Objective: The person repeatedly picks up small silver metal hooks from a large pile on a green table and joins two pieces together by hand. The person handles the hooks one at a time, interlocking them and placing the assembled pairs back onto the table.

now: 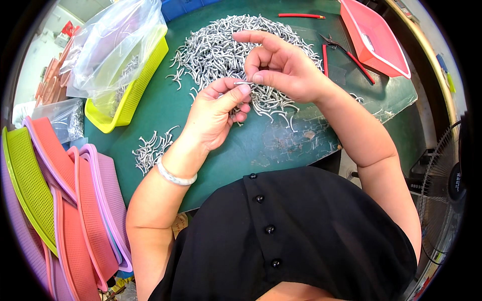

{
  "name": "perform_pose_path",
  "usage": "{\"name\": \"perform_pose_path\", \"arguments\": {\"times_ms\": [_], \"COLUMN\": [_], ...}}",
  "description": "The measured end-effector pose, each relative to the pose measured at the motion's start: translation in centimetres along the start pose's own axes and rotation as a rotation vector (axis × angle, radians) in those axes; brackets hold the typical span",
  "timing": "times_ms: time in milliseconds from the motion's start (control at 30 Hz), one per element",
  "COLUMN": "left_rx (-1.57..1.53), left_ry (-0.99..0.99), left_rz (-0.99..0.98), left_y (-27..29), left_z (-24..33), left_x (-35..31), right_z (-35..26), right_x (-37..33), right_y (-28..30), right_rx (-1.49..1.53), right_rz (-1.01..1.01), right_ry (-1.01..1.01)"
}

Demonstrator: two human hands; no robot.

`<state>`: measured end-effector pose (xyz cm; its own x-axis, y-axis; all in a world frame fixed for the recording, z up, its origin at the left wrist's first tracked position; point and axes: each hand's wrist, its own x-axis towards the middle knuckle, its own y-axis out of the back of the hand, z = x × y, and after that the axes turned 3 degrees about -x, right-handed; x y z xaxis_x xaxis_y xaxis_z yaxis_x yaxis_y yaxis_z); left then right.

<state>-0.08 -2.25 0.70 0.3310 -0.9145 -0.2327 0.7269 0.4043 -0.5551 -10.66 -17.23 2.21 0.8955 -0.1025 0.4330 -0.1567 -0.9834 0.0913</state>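
Note:
Between my two hands is a small curved silver-grey metal piece (244, 83). My left hand (213, 113), with a pale bangle on its wrist, pinches it between thumb and forefinger. The thumb and a bent finger of my right hand (288, 70) meet at its other end, while the right forefinger points out to the left. Just beyond my hands lies a big heap of like curved metal pieces (216, 47) on the green table (241, 150). A smaller pile of these pieces (150, 149) sits beside my left forearm.
At the left stands a yellow-green basket (143, 80) lined with a clear plastic bag (115, 45). Nearer are stacked pink, purple and green baskets (95, 210). Red-handled pliers (351, 57), a red pencil (301, 16) and a pink basket (384, 55) lie far right; a fan (447, 185) stands right.

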Motion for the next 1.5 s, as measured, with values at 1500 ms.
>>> {"name": "perform_pose_path", "arguments": {"times_ms": [1500], "left_rx": [-0.062], "left_ry": [-0.057], "left_rz": [0.018], "left_y": [0.5], "left_z": [0.6], "left_x": [0.1], "right_z": [0.6], "right_x": [-0.3], "right_y": [-0.1], "right_rx": [-0.877], "right_rz": [-0.213], "right_ry": [-0.075]}}
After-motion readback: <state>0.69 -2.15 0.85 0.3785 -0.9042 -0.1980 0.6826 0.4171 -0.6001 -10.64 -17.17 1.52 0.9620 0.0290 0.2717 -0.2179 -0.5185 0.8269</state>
